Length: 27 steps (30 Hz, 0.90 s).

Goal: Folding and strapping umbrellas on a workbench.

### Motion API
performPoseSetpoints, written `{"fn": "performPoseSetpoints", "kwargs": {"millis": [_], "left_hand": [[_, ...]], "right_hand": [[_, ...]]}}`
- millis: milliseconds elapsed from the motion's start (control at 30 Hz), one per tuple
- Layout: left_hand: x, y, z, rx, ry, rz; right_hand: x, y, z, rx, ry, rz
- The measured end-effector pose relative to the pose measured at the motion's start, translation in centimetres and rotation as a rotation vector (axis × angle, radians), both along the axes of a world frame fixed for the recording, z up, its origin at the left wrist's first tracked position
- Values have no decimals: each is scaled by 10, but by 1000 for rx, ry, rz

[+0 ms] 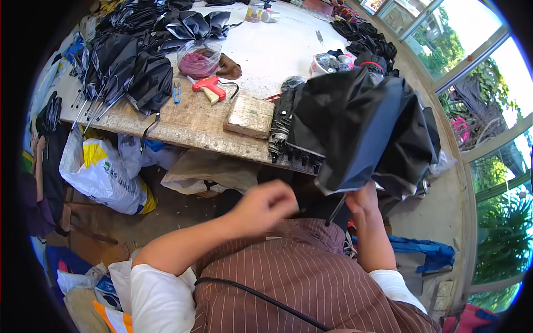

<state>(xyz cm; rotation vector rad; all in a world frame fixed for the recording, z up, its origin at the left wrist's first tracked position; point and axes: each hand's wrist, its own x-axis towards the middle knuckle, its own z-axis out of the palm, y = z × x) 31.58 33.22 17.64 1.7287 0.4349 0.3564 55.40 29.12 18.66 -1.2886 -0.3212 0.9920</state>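
A black umbrella (361, 133), partly folded with its canopy bunched, stands up in front of me at the right. My right hand (363, 202) is closed round it at the lower edge of the cloth, and the fingers are partly covered. A thin dark rod (336, 208) sticks out below the canopy, beside that hand. My left hand (269, 204) hangs over the gap between the table and my body, apart from the umbrella. Its fingers look bent but are smeared by motion, and I see nothing in them.
Black umbrellas (119, 72) are heaped on the table (189, 122) at left. A red glue gun (209, 89), a blue thread snipper (177, 93), a wrapped block (249, 116) and a bag of purple material (199, 60) lie nearer. Sacks (105, 177) stand below; another person's arm (39, 166) shows far left.
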Motion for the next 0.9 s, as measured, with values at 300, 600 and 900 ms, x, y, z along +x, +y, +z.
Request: {"fn": "performPoseSetpoints", "kwargs": {"millis": [300,600,900], "left_hand": [[-26,47,59,366,-276,209],[-83,65,61,373,-242,386],[5,20,99,1177,-246,247]], "right_hand": [[0,-6,21,-49,-197,152],[43,-2,-21,123,-304,503],[31,30,-54,502,456,236]]}}
